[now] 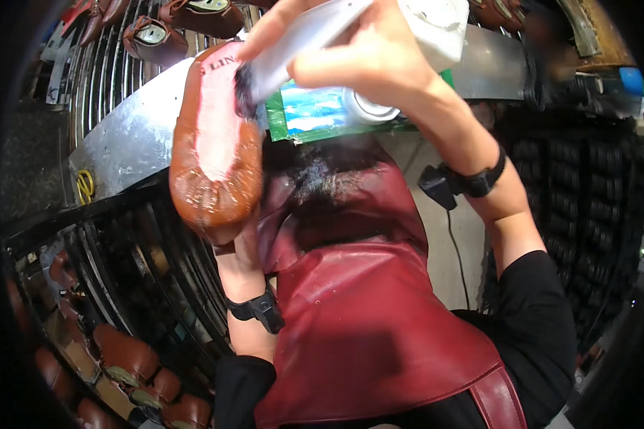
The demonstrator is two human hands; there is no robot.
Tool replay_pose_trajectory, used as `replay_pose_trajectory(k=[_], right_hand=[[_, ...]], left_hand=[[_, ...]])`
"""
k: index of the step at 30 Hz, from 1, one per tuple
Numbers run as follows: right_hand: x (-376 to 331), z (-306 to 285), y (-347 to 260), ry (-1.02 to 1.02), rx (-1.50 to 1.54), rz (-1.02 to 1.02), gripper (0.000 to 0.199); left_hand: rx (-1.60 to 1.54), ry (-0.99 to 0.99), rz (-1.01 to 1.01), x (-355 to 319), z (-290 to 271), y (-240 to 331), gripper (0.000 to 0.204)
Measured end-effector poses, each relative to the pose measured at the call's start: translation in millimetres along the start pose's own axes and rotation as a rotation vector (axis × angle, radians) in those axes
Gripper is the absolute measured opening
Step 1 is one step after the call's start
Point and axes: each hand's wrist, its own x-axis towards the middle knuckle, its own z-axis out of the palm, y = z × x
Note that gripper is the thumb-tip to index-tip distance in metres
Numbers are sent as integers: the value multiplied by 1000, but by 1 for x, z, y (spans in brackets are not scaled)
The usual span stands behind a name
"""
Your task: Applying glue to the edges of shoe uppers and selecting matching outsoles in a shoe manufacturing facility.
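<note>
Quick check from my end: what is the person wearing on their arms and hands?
Both hands are bare, no gloves. The left hand has a black strap with a buckle on its wrist; the right hand has a black strap carrying a small black device with a thin cable. Black short sleeves, dark red leather apron.

Glossy brown leather shoe [218, 187] with pink sole centre-left; dark red leather apron [365, 314] below; white-handled black-bristled brush [279, 57] at top; black wristbands.

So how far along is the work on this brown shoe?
In hand: the left hand holds the brown shoe sole up, while the right hand presses a brush near the top of the pale sole. The upper's edge already looks glossy and wet. How much of the sole remains uncoated cannot be told. More shoes sit on the rack below.
</note>
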Motion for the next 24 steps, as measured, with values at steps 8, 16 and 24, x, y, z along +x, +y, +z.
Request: replay_pose_trajectory(k=[8,16,24], right_hand=[[-64,90,44,759,748,615,22],[-48,55,17,985,557,653,29],[-40,64,29,1022,394,700,27]], left_hand=[[-97,52,167,36,-43,32,35],[937,382,663,253,-125,204,29],[1725,636,198,388,-110,190,41]])
